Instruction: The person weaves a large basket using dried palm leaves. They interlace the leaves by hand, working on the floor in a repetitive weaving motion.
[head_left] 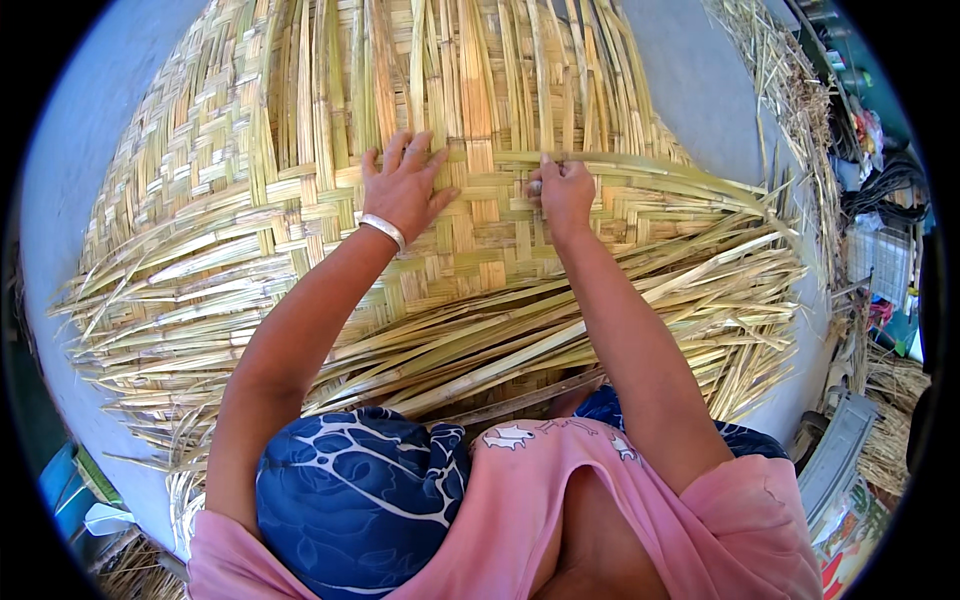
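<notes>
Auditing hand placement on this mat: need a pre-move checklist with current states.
1. Left hand on the mat, fingers spread: ok.
2. Right hand grip on the long strip: ok, looks pinched between thumb and fingers.
3. Long strip straight: not ok, curves toward its right end.
4. Long strip's left end seated: cannot tell, lost in the weave.
5. Loose strips clear of right forearm: not ok, forearm crosses above them.
</notes>
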